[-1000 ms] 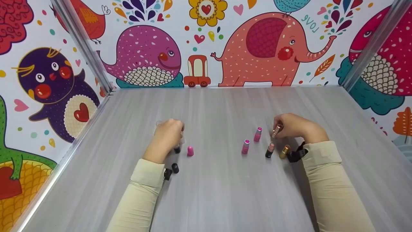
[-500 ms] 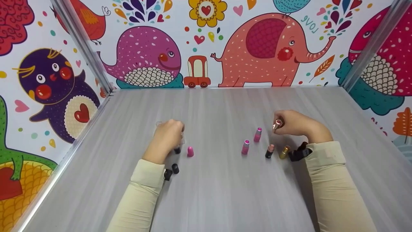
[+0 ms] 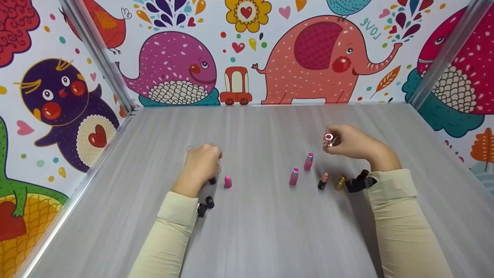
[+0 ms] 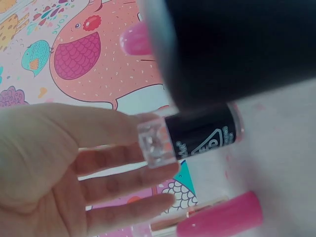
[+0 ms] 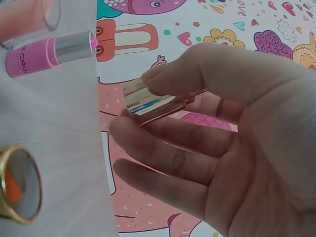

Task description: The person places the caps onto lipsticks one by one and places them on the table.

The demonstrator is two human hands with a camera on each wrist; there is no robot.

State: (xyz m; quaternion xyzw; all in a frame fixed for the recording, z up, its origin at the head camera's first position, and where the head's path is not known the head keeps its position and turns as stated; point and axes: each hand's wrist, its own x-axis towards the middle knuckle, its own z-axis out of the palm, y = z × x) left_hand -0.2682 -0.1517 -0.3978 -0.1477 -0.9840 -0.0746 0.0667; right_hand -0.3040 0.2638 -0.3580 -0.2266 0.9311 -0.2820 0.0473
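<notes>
Printed walls (image 3: pixel 312 77) border a grey wood-grain desk (image 3: pixel 254 227), with a broad stretch between the two hands.
Right hand (image 3: pixel 351 143): fingers pinch a shiny metal lipstick (image 5: pixel 150 102) above the desk, near pink-and-silver lipsticks (image 3: pixel 294 176). Left hand (image 3: pixel 202 164): fingers outstretched at a black, clear-topped tube (image 4: pixel 202 136); whether they grip it, I cannot tell.

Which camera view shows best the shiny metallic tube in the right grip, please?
The right wrist view: the shiny metallic tube is large there, its side visible in the right grip. The head view shows it small, its end with red inside; the left wrist view does not show it.
</notes>
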